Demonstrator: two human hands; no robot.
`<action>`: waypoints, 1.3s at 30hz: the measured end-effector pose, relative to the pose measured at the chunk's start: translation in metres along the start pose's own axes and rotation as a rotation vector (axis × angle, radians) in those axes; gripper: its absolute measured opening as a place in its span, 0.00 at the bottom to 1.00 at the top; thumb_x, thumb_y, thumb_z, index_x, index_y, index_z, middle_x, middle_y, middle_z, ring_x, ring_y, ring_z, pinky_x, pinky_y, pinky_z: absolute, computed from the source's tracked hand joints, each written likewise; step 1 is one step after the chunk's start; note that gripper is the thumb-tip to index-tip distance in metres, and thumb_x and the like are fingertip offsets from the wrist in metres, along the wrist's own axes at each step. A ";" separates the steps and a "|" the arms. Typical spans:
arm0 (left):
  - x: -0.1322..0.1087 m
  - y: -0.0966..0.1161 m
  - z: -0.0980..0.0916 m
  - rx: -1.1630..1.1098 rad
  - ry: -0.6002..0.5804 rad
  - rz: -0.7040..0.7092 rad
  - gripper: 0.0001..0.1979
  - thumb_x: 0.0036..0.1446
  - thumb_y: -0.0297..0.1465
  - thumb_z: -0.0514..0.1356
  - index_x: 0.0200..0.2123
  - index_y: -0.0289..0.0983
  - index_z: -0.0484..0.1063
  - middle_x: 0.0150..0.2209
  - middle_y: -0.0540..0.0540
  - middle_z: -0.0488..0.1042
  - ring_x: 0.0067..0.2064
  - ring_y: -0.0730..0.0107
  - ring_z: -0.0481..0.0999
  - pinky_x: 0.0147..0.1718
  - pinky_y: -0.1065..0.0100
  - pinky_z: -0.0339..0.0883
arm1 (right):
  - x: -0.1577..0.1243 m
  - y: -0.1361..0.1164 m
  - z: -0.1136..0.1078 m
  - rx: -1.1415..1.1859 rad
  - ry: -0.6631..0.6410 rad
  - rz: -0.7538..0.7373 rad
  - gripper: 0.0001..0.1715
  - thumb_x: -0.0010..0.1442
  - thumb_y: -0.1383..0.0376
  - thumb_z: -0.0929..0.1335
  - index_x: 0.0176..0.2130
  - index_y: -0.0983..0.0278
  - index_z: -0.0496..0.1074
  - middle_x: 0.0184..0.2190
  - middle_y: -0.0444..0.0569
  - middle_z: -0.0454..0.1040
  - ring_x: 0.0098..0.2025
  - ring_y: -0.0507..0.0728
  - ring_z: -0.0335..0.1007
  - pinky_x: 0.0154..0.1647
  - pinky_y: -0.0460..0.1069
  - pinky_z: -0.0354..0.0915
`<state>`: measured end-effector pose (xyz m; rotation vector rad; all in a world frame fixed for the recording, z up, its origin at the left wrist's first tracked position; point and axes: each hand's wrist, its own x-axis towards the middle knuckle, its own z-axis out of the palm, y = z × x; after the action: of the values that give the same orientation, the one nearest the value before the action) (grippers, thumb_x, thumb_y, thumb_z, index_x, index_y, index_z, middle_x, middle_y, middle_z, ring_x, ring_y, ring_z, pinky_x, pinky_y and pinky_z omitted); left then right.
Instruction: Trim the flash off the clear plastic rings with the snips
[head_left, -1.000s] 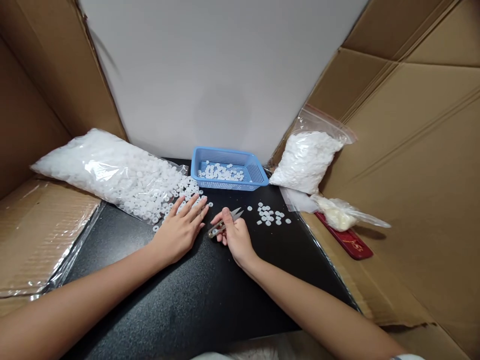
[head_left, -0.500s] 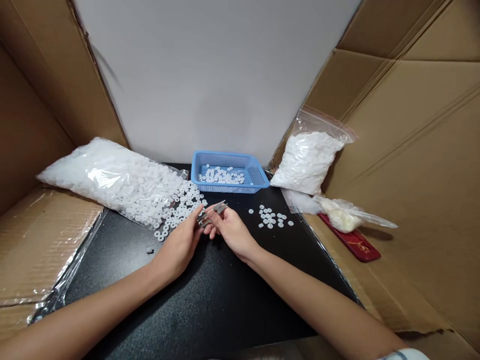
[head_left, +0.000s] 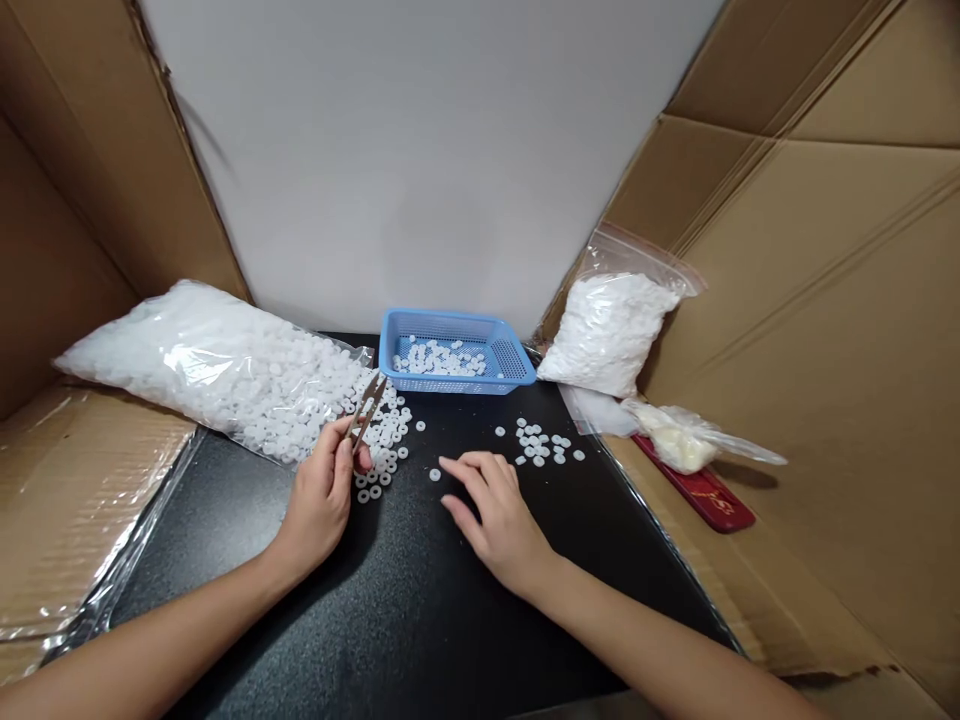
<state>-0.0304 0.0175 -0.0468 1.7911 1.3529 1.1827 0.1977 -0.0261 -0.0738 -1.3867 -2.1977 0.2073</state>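
My left hand [head_left: 319,495] is closed around small metal thread snips [head_left: 366,412], whose two pointed blades stick up and stand a little apart. Behind and beside it lies a pile of white plastic rings [head_left: 388,432] on the black table. My right hand [head_left: 499,520] hovers low over the table with thumb and forefinger apart, nothing between them. Just off its forefinger tip rests a single white ring [head_left: 435,475]. To the right of that hand is a smaller group of loose white rings [head_left: 538,443].
A blue basket [head_left: 459,384] with white rings inside stands at the back. Left is a large clear bag [head_left: 217,370] of rings; right, a zip bag [head_left: 604,330] of white pieces. A small knotted bag [head_left: 682,440] lies on a red case [head_left: 712,500]. Cardboard walls [head_left: 840,350] flank the table.
My hands have moved apart: the left drew back left with the snips, now pointing upward, and the right moved right, off the snips. A lone ring now shows by my right fingertips.
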 end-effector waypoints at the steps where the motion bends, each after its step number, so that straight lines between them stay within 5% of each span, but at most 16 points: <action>1: 0.000 0.000 0.000 -0.017 0.012 -0.010 0.12 0.69 0.36 0.46 0.47 0.40 0.66 0.28 0.51 0.72 0.30 0.66 0.72 0.34 0.65 0.67 | 0.005 0.004 0.001 0.006 0.011 0.023 0.19 0.71 0.62 0.64 0.58 0.64 0.72 0.46 0.58 0.75 0.49 0.64 0.72 0.50 0.59 0.69; 5: 0.002 -0.002 0.000 -0.076 0.049 -0.045 0.10 0.69 0.37 0.47 0.46 0.40 0.64 0.28 0.52 0.73 0.31 0.65 0.74 0.35 0.64 0.68 | 0.029 0.006 0.003 0.028 -0.003 0.030 0.07 0.67 0.64 0.69 0.43 0.61 0.78 0.38 0.50 0.74 0.41 0.60 0.72 0.43 0.55 0.68; 9: 0.002 -0.004 0.000 -0.118 0.059 -0.058 0.11 0.69 0.39 0.48 0.46 0.41 0.63 0.30 0.51 0.75 0.33 0.65 0.75 0.38 0.63 0.69 | 0.038 -0.019 0.009 0.049 -0.040 -0.028 0.07 0.66 0.62 0.71 0.43 0.62 0.78 0.39 0.52 0.75 0.44 0.61 0.73 0.45 0.56 0.69; 12: 0.002 -0.004 -0.001 -0.147 0.064 -0.061 0.11 0.68 0.39 0.48 0.46 0.41 0.63 0.30 0.50 0.76 0.34 0.64 0.76 0.39 0.62 0.70 | 0.017 -0.046 0.015 0.059 -0.105 -0.113 0.24 0.64 0.61 0.72 0.58 0.66 0.72 0.52 0.58 0.76 0.52 0.63 0.72 0.52 0.56 0.71; 15: 0.003 -0.005 -0.003 -0.175 0.071 -0.065 0.11 0.68 0.40 0.49 0.46 0.41 0.63 0.30 0.50 0.76 0.34 0.63 0.77 0.39 0.61 0.70 | -0.012 -0.061 0.017 -0.018 -0.159 -0.142 0.44 0.67 0.60 0.68 0.71 0.75 0.49 0.69 0.67 0.58 0.71 0.68 0.54 0.67 0.61 0.62; 17: 0.003 -0.006 -0.003 -0.189 0.069 -0.066 0.11 0.68 0.41 0.50 0.45 0.41 0.64 0.30 0.50 0.76 0.34 0.62 0.76 0.40 0.61 0.69 | -0.020 -0.056 0.015 -0.086 -0.224 -0.147 0.46 0.69 0.58 0.65 0.73 0.76 0.42 0.73 0.64 0.48 0.75 0.66 0.44 0.70 0.61 0.58; 20: 0.004 -0.009 -0.002 -0.178 0.053 -0.069 0.11 0.68 0.42 0.51 0.45 0.42 0.64 0.31 0.50 0.76 0.35 0.61 0.76 0.40 0.59 0.69 | -0.008 -0.028 0.007 -0.135 -0.285 -0.121 0.40 0.71 0.56 0.61 0.73 0.72 0.47 0.74 0.58 0.47 0.75 0.62 0.43 0.73 0.60 0.52; 23: 0.006 -0.010 -0.001 -0.151 0.050 -0.062 0.11 0.68 0.41 0.49 0.46 0.42 0.64 0.31 0.50 0.76 0.35 0.60 0.76 0.41 0.59 0.69 | 0.011 0.003 -0.003 -0.175 -0.231 0.010 0.34 0.73 0.58 0.57 0.71 0.72 0.54 0.71 0.60 0.54 0.73 0.67 0.49 0.71 0.68 0.53; 26: 0.007 -0.008 -0.002 -0.133 0.051 -0.050 0.11 0.68 0.40 0.49 0.47 0.42 0.63 0.30 0.50 0.76 0.35 0.61 0.77 0.40 0.60 0.69 | 0.012 0.005 -0.006 -0.190 -0.145 0.073 0.33 0.73 0.63 0.53 0.72 0.73 0.49 0.72 0.64 0.50 0.75 0.71 0.42 0.70 0.76 0.46; 30: -0.014 0.003 -0.003 -0.110 0.038 -0.005 0.10 0.68 0.37 0.51 0.49 0.42 0.64 0.31 0.50 0.77 0.35 0.61 0.77 0.40 0.61 0.69 | -0.004 -0.012 -0.001 -0.114 -0.237 -0.162 0.38 0.70 0.60 0.62 0.73 0.64 0.48 0.73 0.53 0.50 0.75 0.62 0.43 0.73 0.60 0.52; 32: -0.041 0.010 -0.001 -0.127 -0.088 0.087 0.09 0.69 0.35 0.50 0.50 0.45 0.64 0.32 0.50 0.77 0.35 0.62 0.78 0.39 0.63 0.70 | -0.002 -0.006 -0.001 -0.122 -0.250 -0.100 0.36 0.71 0.60 0.60 0.73 0.65 0.50 0.72 0.54 0.53 0.74 0.62 0.48 0.72 0.62 0.53; 36: -0.092 0.017 0.006 -0.246 -0.624 0.093 0.13 0.72 0.35 0.44 0.51 0.47 0.65 0.31 0.50 0.76 0.31 0.65 0.76 0.31 0.68 0.69 | 0.009 0.016 -0.006 -0.151 -0.153 0.041 0.33 0.72 0.68 0.53 0.72 0.74 0.50 0.72 0.66 0.51 0.75 0.69 0.42 0.71 0.75 0.44; 39: -0.095 0.021 0.012 -0.212 -0.795 0.063 0.14 0.73 0.37 0.43 0.45 0.44 0.67 0.34 0.46 0.76 0.34 0.65 0.76 0.35 0.68 0.69 | 0.012 0.013 -0.003 -0.101 -0.220 -0.091 0.32 0.71 0.61 0.59 0.71 0.65 0.56 0.73 0.52 0.54 0.75 0.61 0.44 0.74 0.62 0.49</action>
<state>-0.0188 -0.0789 -0.0628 1.8523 0.6809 0.4996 0.2054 -0.0101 -0.0723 -1.3700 -2.4772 0.2281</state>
